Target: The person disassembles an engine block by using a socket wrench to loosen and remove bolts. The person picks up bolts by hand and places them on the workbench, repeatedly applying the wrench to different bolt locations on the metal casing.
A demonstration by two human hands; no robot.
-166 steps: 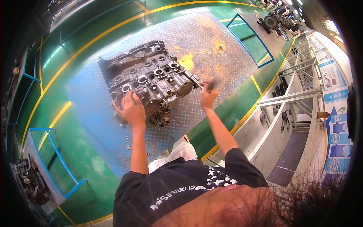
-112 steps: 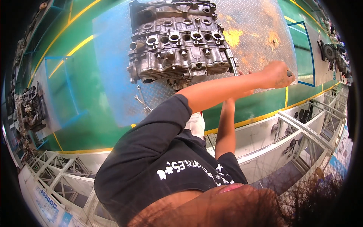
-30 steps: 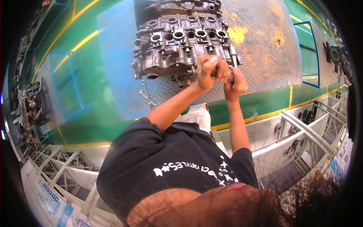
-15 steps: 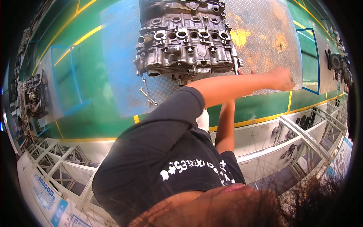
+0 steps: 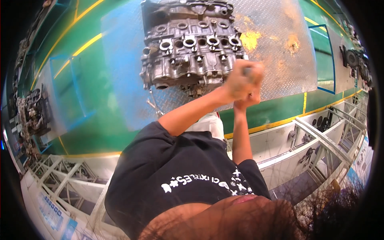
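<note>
I see both hands, left hand (image 5: 240,82) and right hand (image 5: 247,100), clenched together beside the heavy, rigid grey cast-metal engine block (image 5: 190,48), fingers closed on something small I cannot tell.

A grey metal engine block (image 5: 188,48) is seen on a silver plate (image 5: 276,60) with a bumpy diamond pattern and yellow-orange stains. The floor (image 5: 104,116) is painted green with yellow lines.

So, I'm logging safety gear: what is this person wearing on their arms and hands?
Both hands are bare: left hand, right hand, no gloves visible. The forearms are uncovered too. A black short-sleeved T-shirt with a white print ends at the upper arms. No watch or wristband shows, though motion blurs the hands.
</note>
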